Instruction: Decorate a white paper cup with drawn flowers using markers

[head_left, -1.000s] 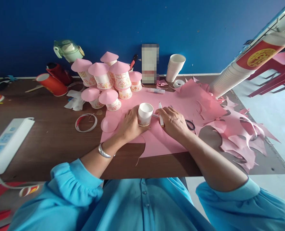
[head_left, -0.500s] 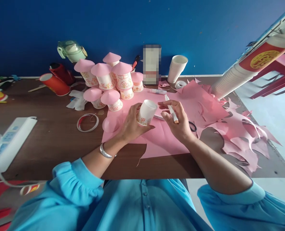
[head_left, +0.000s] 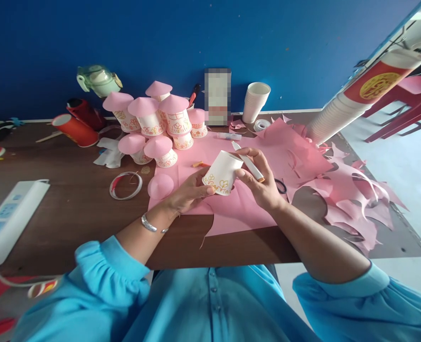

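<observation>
While gripping a white paper cup [head_left: 222, 173] with the left hand [head_left: 189, 193], with the thumb pressing at its lower edge, is also pinching a white marker [head_left: 252, 167] between the thumb and fingers of the right hand [head_left: 265, 185]. Is holding the cup in the air over pink paper, in a tilted position, and is showing its yellow-orange flower drawings along the lower part. Is pointing the marker tip up and to the left, just beside the upper edge of the cup. Is placing the right thumb against the cup wall or just beside it; cannot tell which.

Is wearing a silver bracelet [head_left: 149, 223] on the left wrist and light blue sleeves [head_left: 110, 270]. Below the hands, is having a large pink sheet [head_left: 242, 213] on the brown table [head_left: 68, 213]. Near the left hand, is seeing a small orange thing [head_left: 198, 164], partly hidden, and a round pink paper piece [head_left: 160, 186]. Beyond the hands, is facing a group of seven cups with pink cone roofs [head_left: 173, 104]. To the left, is having a roll of tape [head_left: 112, 190] and, well apart, a power strip [head_left: 18, 213]. To the right, is having cut pink scraps [head_left: 360, 204] and a long leaning stack of cups [head_left: 338, 111]. At the back, is looking toward a blue wall [head_left: 160, 38].
</observation>
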The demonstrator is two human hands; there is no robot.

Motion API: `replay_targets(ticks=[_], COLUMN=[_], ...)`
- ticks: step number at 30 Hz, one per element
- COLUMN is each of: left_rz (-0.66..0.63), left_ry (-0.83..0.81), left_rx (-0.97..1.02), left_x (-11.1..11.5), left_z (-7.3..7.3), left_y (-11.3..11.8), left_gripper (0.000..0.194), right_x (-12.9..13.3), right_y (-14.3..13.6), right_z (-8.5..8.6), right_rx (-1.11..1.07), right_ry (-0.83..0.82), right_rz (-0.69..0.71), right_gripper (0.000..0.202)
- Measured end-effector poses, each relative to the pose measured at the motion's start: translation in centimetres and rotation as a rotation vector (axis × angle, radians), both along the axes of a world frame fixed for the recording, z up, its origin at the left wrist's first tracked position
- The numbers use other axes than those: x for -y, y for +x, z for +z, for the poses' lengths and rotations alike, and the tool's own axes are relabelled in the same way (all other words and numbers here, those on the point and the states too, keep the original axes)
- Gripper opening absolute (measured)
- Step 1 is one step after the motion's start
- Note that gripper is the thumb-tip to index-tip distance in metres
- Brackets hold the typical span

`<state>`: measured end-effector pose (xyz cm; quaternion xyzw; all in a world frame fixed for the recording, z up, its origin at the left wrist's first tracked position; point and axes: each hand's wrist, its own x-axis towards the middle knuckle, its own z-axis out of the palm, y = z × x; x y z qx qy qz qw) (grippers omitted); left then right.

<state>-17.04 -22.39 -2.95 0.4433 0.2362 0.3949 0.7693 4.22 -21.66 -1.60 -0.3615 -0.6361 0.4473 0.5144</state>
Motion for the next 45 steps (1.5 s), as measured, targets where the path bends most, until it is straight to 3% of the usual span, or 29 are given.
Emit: replay_targets(ticks=[5,13,19,25,30,38,45], left_rz=[-0.001,-0.009,0.012,0.032,0.109,0.312,0.387], left_ry=[-0.011,0.134,0.096,-0.017,-0.034,0.036,0.120], left_rx=[-0.012,-0.216,-0.142,0.076,0.045,-0.050,-0.167], left_x=[-0.1,-0.1,0.0,0.1,0.0,0.0,-0.3], left_z=[-0.2,-0.2,-0.1,-0.1,0.1,0.8,-0.2], left_y=[0.0,0.1,0.2,-0.1,-0.2,0.6,0.0], left_gripper=[0.056,0.067,0.068,0.053,0.050,0.053,0.057], right_x=[-0.2,0.0,0.1,0.1,0.0,-0.3,-0.8], right_y=[0.0,-0.2,-0.2,-0.2,-0.3,0.2,0.6], right_z=[0.0,0.2,-0.1,-0.1,-0.2,-0.3,-1.5], right_rx=[-0.019,-0.001,0.021,0.009,0.052,0.338,0.902], right_ry=[-0.020,-0.038,-0.002,0.044,0.044,0.144,0.359], right_rz=[-0.034,-0.048,-0.023,-0.099,-0.140,-0.234,-0.171], right_gripper=[0.046,0.049,0.046,0.029,0.023,0.018,0.029])
